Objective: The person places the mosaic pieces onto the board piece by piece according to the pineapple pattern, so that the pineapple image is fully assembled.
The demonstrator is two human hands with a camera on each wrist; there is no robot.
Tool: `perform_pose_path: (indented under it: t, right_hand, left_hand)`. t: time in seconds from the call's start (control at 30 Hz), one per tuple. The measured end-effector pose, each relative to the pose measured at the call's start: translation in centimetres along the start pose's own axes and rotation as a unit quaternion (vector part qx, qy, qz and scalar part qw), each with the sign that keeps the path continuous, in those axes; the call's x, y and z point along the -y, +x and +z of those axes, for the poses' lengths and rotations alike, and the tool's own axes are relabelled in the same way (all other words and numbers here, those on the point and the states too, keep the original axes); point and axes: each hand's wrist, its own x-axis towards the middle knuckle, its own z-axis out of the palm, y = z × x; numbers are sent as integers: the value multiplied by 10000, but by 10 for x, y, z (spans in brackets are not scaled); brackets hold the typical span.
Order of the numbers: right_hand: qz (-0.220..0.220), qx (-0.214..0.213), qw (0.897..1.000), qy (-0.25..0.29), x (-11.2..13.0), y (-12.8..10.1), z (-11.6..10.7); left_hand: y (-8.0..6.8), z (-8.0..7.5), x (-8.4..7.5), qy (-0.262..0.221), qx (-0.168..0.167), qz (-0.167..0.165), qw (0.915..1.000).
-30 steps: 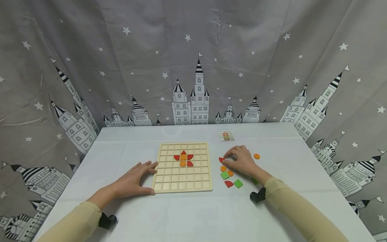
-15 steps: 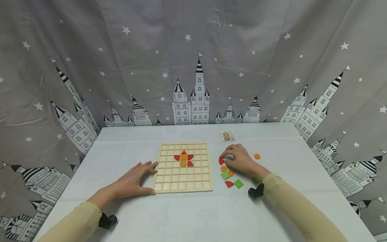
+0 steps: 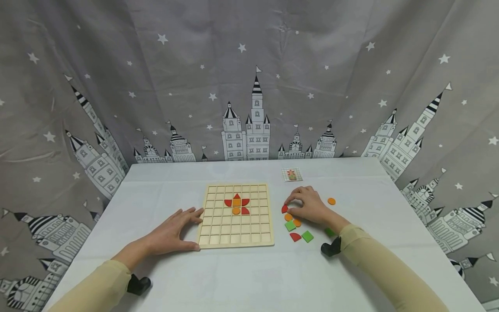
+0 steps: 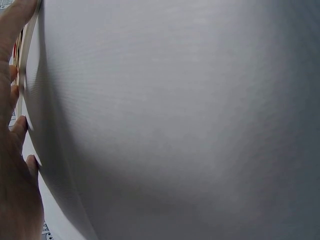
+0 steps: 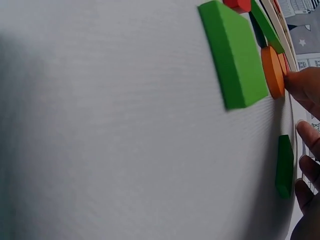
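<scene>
A wooden grid board [image 3: 235, 234] lies on the white table and holds a small flower figure of red and orange pieces [image 3: 236, 205]. My left hand [image 3: 171, 234] rests flat against the board's near left corner, fingers straight; the left wrist view shows those fingers [image 4: 12, 150] beside the board edge [image 4: 27, 45]. My right hand [image 3: 308, 207] is right of the board, with curled index finger and thumb pinching a red piece [image 3: 284, 209] on the table. Under that hand lie orange discs [image 3: 288, 217], green squares [image 3: 290, 225] and another red piece [image 3: 295, 237].
A small pattern card [image 3: 291, 174] lies behind my right hand and a lone orange disc [image 3: 331, 201] to its right. In the right wrist view a green square [image 5: 235, 55], an orange disc [image 5: 272, 70] and a second green piece [image 5: 285, 165] lie close by. A castle-print curtain [image 3: 249, 86] hangs behind.
My right hand has drawn in slightly to the left, and the red piece under its fingertips has slid a little nearer. The left hand and the board have not moved.
</scene>
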Motion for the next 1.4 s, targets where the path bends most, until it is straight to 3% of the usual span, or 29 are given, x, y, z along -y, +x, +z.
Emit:
perform_pose_path:
  t: [0.43,0.8,1.0,1.4]
  right_hand:
    - [269,253,9978,547,-7,4,-3]
    - [-311,-45,9995,101,-5,4,-1]
    - [-416,-210,9989,6,-4,4,3]
    - [-603,-561,9957,414,46,18,7]
  left_hand:
    - [0,0,0,-1,6,-30,10000]
    - [0,-1,2,23,-20,57,10000]
    - [1,0,0,-31,37,-16,10000]
    - [0,0,1,-29,23,-67,10000]
